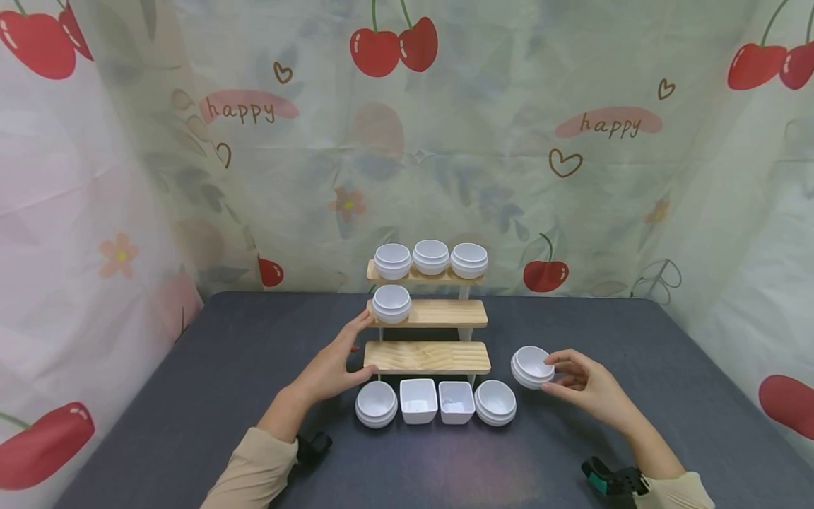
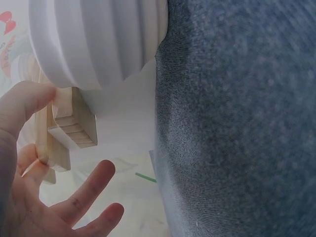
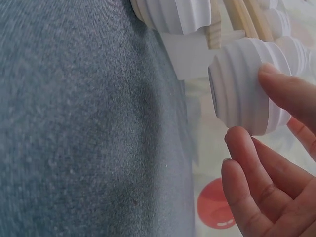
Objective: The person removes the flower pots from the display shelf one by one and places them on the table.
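My right hand (image 1: pixel 594 390) pinches a round white ribbed bowl (image 1: pixel 529 367) by its right side, right of a three-tier wooden stand (image 1: pixel 427 358). In the right wrist view that bowl (image 3: pixel 242 84) is off the table, thumb on one side and fingers on the other. At the stand's left end is my left hand (image 1: pixel 327 367), its thumb on the lowest shelf's end and fingertips at the middle shelf. The left wrist view shows the other fingers (image 2: pixel 89 187) spread. Three round white bowls (image 1: pixel 431 257) line the top shelf; another round bowl (image 1: pixel 391 304) sits at the middle shelf's left end.
On the dark table (image 1: pixel 222 396), before the stand, stand two square white bowls (image 1: pixel 418 401) between a left round bowl (image 1: pixel 376 404) and a right round bowl (image 1: pixel 495 403). A printed curtain (image 1: pixel 445 162) encloses the back and sides.
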